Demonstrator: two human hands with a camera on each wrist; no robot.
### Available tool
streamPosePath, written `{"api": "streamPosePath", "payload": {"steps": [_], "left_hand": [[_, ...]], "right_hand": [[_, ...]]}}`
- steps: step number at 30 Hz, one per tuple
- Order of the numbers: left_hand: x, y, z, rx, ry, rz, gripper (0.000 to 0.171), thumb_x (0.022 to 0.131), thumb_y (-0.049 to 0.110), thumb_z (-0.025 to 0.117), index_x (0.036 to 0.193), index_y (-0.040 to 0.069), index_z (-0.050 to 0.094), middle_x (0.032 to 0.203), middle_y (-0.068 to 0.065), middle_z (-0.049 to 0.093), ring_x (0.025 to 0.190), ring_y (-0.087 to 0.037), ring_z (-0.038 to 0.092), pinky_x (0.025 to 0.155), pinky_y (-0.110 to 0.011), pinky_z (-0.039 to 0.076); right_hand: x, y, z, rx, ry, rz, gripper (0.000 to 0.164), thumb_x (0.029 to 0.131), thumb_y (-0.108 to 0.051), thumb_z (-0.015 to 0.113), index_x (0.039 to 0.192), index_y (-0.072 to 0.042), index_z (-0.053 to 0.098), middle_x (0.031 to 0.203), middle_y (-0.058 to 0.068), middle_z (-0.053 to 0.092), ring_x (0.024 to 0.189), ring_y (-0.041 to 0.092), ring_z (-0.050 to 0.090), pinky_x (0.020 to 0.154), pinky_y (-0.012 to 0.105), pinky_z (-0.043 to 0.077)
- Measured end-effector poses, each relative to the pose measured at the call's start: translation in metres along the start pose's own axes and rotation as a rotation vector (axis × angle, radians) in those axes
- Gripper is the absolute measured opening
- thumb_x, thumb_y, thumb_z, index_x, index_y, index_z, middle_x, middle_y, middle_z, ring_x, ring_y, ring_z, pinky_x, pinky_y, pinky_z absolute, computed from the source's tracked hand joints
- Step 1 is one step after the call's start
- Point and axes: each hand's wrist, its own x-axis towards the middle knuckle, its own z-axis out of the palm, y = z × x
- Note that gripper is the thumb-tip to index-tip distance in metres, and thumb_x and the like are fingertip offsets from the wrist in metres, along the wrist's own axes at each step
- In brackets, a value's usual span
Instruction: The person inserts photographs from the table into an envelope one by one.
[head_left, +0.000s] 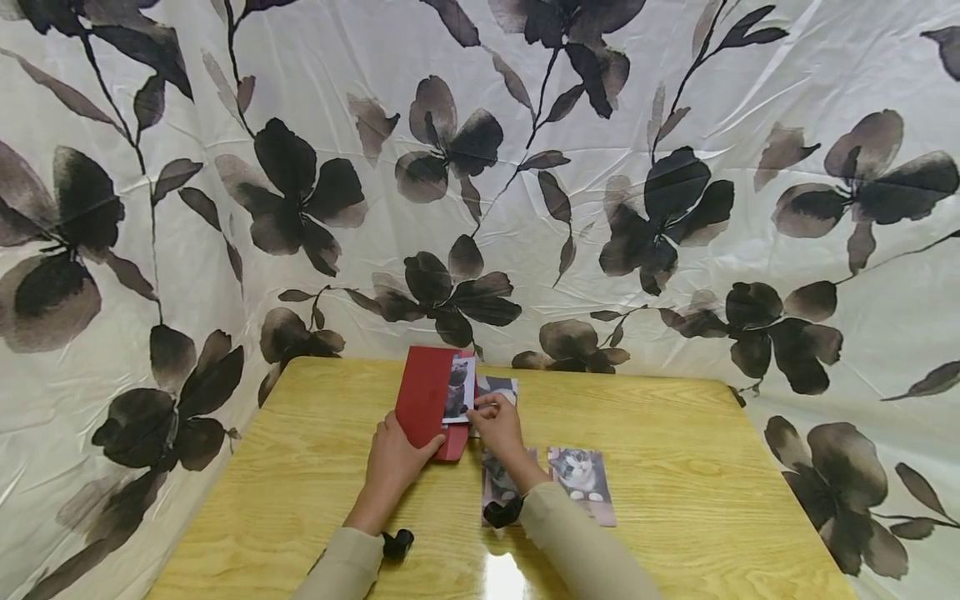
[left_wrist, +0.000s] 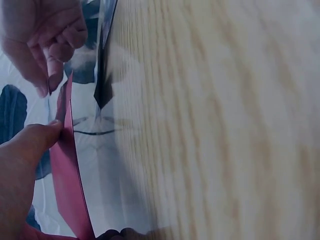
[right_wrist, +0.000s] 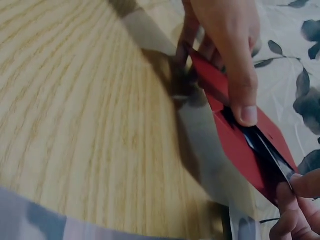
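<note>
A red envelope (head_left: 426, 392) is held in my left hand (head_left: 397, 454), thumb on its front and fingers behind, raised above the table. Partway out of its open side sticks a photo of a grey cat (head_left: 458, 390). My right hand (head_left: 498, 423) pinches that photo's edge between thumb and finger. In the right wrist view the envelope (right_wrist: 235, 135) gapes around the photo (right_wrist: 270, 152), with the left thumb (right_wrist: 245, 100) pressing over the opening. From the left wrist view, the envelope (left_wrist: 72, 185) appears nearly edge-on, and the right hand (left_wrist: 47, 45) is close to its top.
On the wooden table (head_left: 690, 467) lie a cat photo (head_left: 581, 483) at the right, another photo (head_left: 498, 483) partly under the right forearm, and a third (head_left: 498, 386) behind the right hand. A floral cloth (head_left: 562, 233) hangs behind the table.
</note>
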Motion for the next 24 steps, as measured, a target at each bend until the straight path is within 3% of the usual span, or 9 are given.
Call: {"api": "streamPosePath", "payload": {"steps": [5, 16, 24], "left_hand": [[-0.001, 0.0, -0.001, -0.008, 0.002, -0.004, 0.098, 0.087, 0.047, 0.088, 0.145, -0.015, 0.04, 0.128, -0.034, 0.057, 0.114, -0.048, 0.061, 0.099, -0.061, 0.053], [-0.003, -0.002, 0.001, -0.015, -0.001, 0.012, 0.095, 0.087, 0.046, 0.088, 0.142, -0.015, 0.042, 0.126, -0.034, 0.058, 0.112, -0.046, 0.061, 0.098, -0.06, 0.053], [-0.001, 0.0, 0.0, -0.025, 0.005, 0.019, 0.093, 0.087, 0.047, 0.088, 0.14, -0.015, 0.044, 0.124, -0.033, 0.058, 0.11, -0.045, 0.061, 0.096, -0.059, 0.054]], "right_hand": [[-0.003, -0.005, 0.01, -0.023, 0.019, -0.014, 0.018, 0.097, -0.006, 0.078, 0.111, 0.001, 0.069, 0.082, 0.009, 0.073, 0.067, 0.009, 0.06, 0.059, 0.025, 0.047], [-0.006, -0.007, 0.025, -0.145, 0.103, 0.078, 0.015, 0.096, -0.017, 0.083, 0.106, -0.009, 0.074, 0.083, 0.0, 0.073, 0.073, 0.013, 0.065, 0.069, 0.031, 0.053], [0.0, -0.009, 0.03, -0.17, 0.106, 0.077, 0.012, 0.094, -0.015, 0.084, 0.103, -0.008, 0.08, 0.083, 0.0, 0.076, 0.073, 0.011, 0.068, 0.067, 0.029, 0.056]]}}
